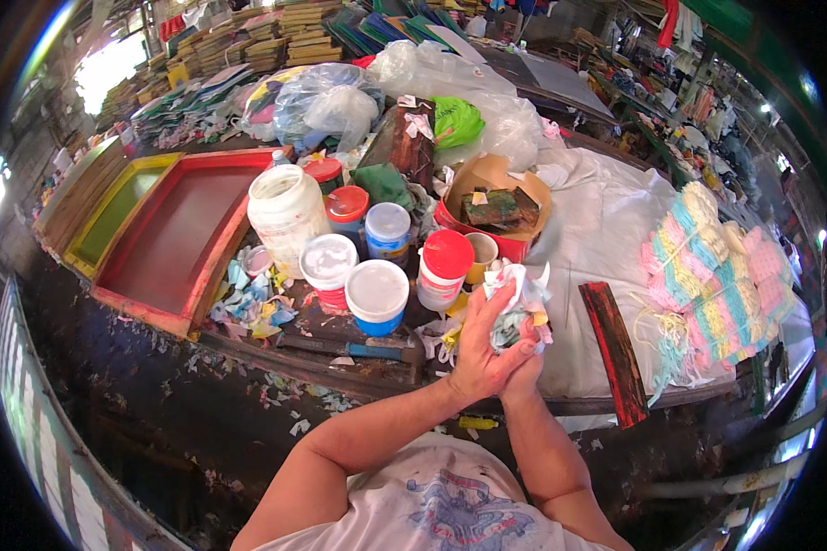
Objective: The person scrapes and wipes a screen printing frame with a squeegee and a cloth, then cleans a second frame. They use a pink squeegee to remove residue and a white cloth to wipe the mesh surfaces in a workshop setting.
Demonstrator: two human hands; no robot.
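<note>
Both hands are together at the table's front edge, cupped around a wad of crumpled scraps [524,289], white with green, pink and orange bits. Whether it is paper or cloth I cannot tell. My left hand [479,358] grips it from the left. Partly hidden behind the left thumb, my right hand [526,375] holds it from below and the right. Just beyond the wad stand a white jar with a red lid [445,265] and a tan cup [480,253]. A red-and-black stained wooden strip [613,355] lies to the right, overhanging the table edge.
Lidded paint tubs [378,296] and a large stained plastic jar [288,213] crowd the middle. Framed printing screens [186,227] lie left, a blue-handled hammer [372,350] near the edge. A torn cardboard box [503,182] stands behind; bundled pastel textiles [720,289] sit right on white sheeting [593,206].
</note>
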